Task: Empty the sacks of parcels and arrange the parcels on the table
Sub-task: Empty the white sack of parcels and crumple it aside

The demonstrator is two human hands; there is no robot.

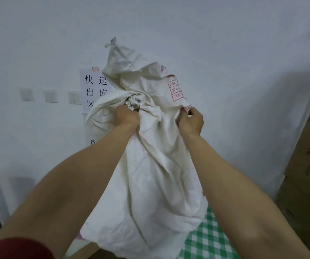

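Holding white cloth sack (156, 165) up at arm's length in both hands, most of it hanging below them. Gripping a bunched knot of fabric near its middle with left hand (127, 116), fingers closed tight round it. Pinching the sack's edge beside a red printed stamp with right hand (190, 122), fingers curled. Below the right forearm: green checked tablecloth (206, 238), overlapped by the sack's lower end. Behind the left hand: paper sign (94, 86) on the wall, part-covered by the sack; further left, three switches (50, 95). Well right of the right hand: stacked cardboard boxes (307, 165).
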